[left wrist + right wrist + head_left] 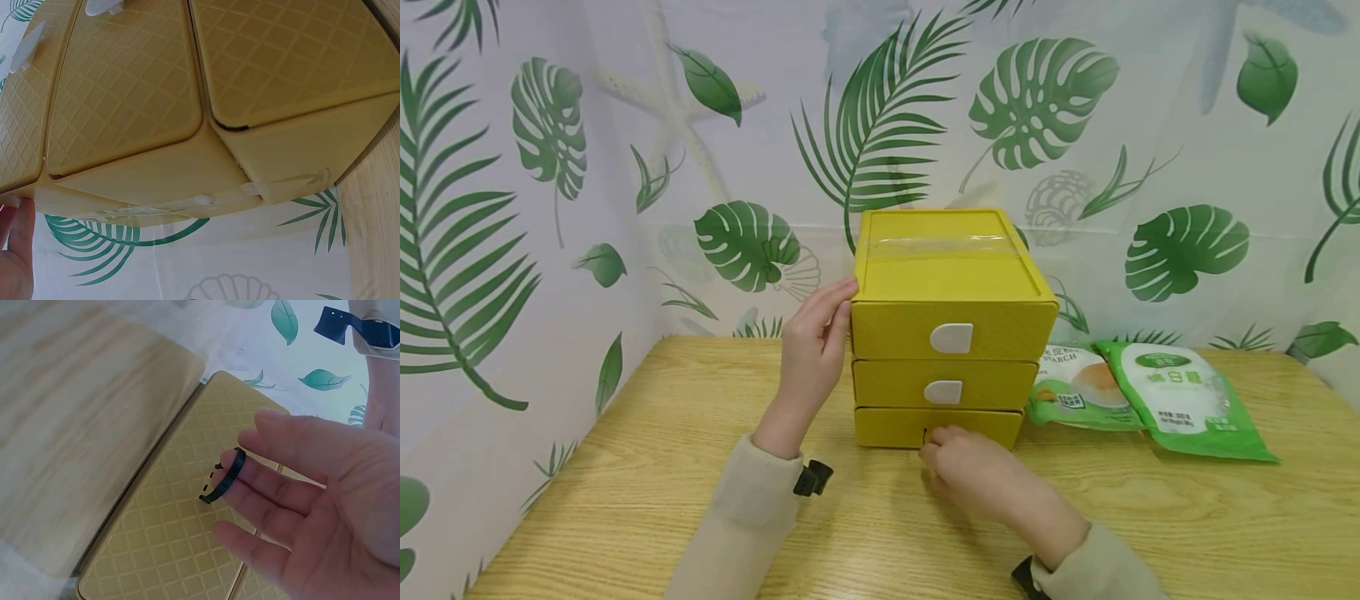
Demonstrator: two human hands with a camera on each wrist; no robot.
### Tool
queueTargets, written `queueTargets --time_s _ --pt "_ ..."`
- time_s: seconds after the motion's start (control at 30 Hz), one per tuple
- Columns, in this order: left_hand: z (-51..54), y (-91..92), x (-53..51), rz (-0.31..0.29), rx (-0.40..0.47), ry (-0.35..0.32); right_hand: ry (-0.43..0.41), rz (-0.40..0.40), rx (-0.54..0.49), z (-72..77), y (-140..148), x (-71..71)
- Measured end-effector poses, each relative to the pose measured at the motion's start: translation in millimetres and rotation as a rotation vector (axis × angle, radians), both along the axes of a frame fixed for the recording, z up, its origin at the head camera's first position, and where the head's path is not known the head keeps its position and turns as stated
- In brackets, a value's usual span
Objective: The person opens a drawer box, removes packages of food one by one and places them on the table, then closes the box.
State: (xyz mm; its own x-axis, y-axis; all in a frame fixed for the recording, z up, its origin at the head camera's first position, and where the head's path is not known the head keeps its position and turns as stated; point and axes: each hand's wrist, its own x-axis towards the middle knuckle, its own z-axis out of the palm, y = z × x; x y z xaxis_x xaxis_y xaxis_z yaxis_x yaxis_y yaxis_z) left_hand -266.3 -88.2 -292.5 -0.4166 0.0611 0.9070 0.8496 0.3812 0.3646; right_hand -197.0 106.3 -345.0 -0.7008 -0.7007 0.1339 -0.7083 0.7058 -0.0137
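A yellow three-drawer box [951,275] stands on the table in the head view, all its drawers closed. Against its upper left side rests my left hand [814,346], fingers extended along the edge; the left wrist view catches only part of that hand [20,253] at the box's corner. Low at the front, my right hand [977,471] is at the bottom drawer [887,427]. In the right wrist view, two of its fingertips are hooked through a black loop handle [234,478] on the quilted drawer front.
White half-round tabs [951,338] mark the upper two drawers. Clear tape [943,244] crosses the box's top. Right of the box lie a starch bag [1078,392] and a green-and-white bag [1180,400]. A leaf-patterned cloth [895,108] hangs behind the wooden table [700,467].
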Motion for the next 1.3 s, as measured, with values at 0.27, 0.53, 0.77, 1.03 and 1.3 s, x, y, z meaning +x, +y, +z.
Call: queueTargets --time_s 0.27,0.53,0.77,1.03,1.3 --pt "-0.3 0.0 0.2 -0.002 -0.004 -0.002 0.013 -0.001 0.008 -0.4 0.6 1.1" --pt "-0.5 -0.3 0.8 -0.003 -0.006 -0.004 0.002 0.012 0.008 0.4 0.0 3.0" --pt "-1.1 -1.1 0.9 0.002 -0.009 -0.012 -0.071 0.006 0.023 5.9 -0.7 8.9" --pt "-0.5 -1.0 0.5 -0.002 -0.005 0.003 -0.157 -0.021 0.075 10.6 -1.7 15.4" --pt "-0.8 -0.9 0.1 0.003 -0.011 -0.006 -0.218 0.01 0.093 15.5 -1.5 21.8"
